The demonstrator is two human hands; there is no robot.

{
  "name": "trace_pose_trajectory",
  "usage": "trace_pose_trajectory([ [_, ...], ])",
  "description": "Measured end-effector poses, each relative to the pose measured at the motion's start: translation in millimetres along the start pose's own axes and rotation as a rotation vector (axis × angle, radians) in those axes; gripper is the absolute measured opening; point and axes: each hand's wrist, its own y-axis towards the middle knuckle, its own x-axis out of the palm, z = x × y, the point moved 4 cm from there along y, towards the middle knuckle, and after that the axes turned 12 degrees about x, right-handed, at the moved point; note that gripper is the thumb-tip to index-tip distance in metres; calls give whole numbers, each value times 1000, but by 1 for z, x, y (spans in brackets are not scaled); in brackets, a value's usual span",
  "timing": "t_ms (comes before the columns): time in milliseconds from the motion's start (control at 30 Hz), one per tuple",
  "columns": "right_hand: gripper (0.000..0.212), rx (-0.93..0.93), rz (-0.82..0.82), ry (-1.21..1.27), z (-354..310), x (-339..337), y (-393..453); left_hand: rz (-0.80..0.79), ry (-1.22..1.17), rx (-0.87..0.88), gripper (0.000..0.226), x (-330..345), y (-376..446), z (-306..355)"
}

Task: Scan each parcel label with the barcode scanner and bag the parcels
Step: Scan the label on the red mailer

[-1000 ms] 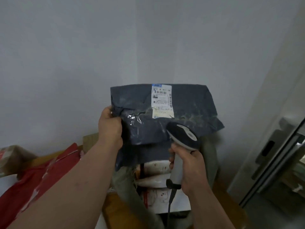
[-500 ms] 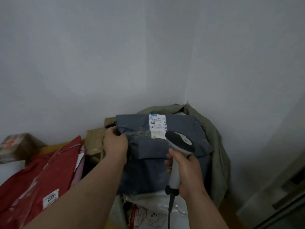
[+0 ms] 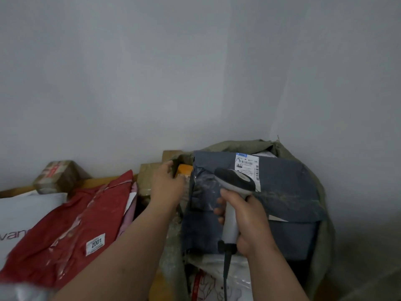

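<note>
A dark grey poly parcel (image 3: pixel 282 192) with a white label (image 3: pixel 247 166) lies in the mouth of an olive-green sack (image 3: pixel 238 144) at the right. My right hand (image 3: pixel 247 224) grips the handle of a grey-and-white barcode scanner (image 3: pixel 234 181), whose head hovers just below the label. My left hand (image 3: pixel 167 185) is off the parcel, just left of it, with its fingers loosely extended at the sack's left rim. A white printed parcel (image 3: pixel 217 276) shows under the grey one inside the sack.
A red parcel (image 3: pixel 71 224) marked 2001 lies on the wooden table (image 3: pixel 97 181) at the left, beside a white parcel (image 3: pixel 21 213). A taped brown box (image 3: pixel 56 174) and cardboard boxes (image 3: pixel 149 172) stand against the wall. The scanner cable (image 3: pixel 226 276) hangs down.
The grey parcel went down from in front of the wall into the sack. My left hand let go of it and drew slightly left. The scanner stayed in my right hand.
</note>
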Motion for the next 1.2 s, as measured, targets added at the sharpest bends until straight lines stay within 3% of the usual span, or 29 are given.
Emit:
trace_pose_trajectory([
  [167,20,9,-135,-116,21,66,-22,113,-121,-114,46,-69,-12,-33],
  [367,14,66,-122,-251,81,157,-47,158,-46,-205,46,-183,-39,-101],
  [467,18,91,-130,-268,115,201,-54,123,37,-231,49,-231,-54,-138],
  [567,21,157,-139,-286,150,230,-59,-17,170,-221,50,-260,-69,-170],
  [633,20,175,-128,-293,166,240,-59,-142,243,-223,47,-267,-78,-191],
  [733,19,166,-79,-295,177,248,-51,-304,421,-225,63,-266,-85,-218],
  [867,18,192,-61,-306,185,252,-29,-382,664,-133,80,-258,-83,-242],
  [1033,21,278,-58,-318,198,256,2,-502,829,-82,80,-242,-81,-268],
  [1200,18,297,-37,-360,201,254,28,-525,896,-28,76,-225,-79,-283],
])
